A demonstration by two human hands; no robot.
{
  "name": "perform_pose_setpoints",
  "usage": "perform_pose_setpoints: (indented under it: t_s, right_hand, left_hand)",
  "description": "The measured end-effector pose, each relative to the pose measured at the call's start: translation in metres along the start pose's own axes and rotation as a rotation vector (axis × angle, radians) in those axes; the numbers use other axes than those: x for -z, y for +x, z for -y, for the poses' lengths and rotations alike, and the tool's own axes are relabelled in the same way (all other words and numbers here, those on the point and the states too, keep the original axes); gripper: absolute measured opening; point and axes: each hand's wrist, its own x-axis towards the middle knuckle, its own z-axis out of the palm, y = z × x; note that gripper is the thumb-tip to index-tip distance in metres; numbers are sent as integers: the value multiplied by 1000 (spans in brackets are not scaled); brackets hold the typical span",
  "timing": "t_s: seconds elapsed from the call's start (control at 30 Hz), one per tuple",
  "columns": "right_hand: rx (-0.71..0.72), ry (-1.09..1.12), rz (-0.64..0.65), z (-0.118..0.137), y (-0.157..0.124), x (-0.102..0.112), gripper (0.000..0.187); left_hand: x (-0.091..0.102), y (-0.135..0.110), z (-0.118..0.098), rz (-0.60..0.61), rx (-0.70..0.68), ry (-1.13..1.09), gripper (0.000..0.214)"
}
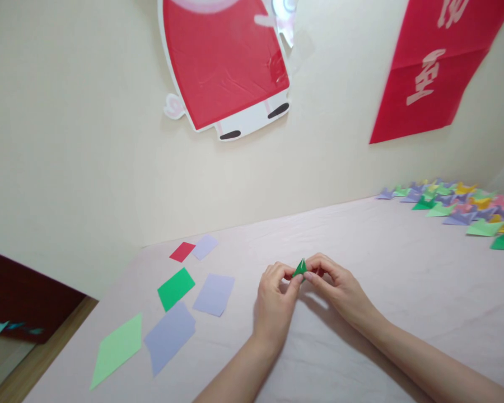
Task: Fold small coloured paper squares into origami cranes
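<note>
A small piece of folded dark green paper point(300, 268) is held just above the pale tabletop point(252, 235), with a pointed tip standing up. My left hand point(277, 296) pinches its left side between thumb and fingers. From the right, my right hand point(340, 285) closes thumb and forefinger on the other side. The fingertips cover the lower part of the folded paper.
To the left lie flat sheets: red point(182, 252), green point(176, 288), light green point(117, 348) and several lilac ones point(214, 294). Many folded paper pieces point(462, 207) stand at the right rear. Behind the table rises a wall point(88, 140) with a cartoon cutout point(235, 61) and a red banner point(428, 73).
</note>
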Motion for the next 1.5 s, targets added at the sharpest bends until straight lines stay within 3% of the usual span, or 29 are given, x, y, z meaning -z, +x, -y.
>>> perform_pose_setpoints:
  t_s: [0.13,0.3,0.53,0.87,1.0,1.5]
  right_hand:
    - [-71,116,-4,-2,0,-1,21]
    - [-103,116,36,1,1,2,27]
    - [-137,187,82,-4,2,1,30]
    - [-104,74,65,1,1,3,25]
    - [-77,79,39,3,1,2,21]
    - [-56,65,45,4,0,2,19]
  left_hand:
    - [-2,0,2,30,48,-73,16]
    - [-2,0,1,74,59,-49,11]
    - [-1,4,9,71,80,-127,20]
    - [-2,3,8,82,139,-114,9]
    - [-1,4,9,48,83,-105,15]
    - [0,9,12,56,151,-326,14]
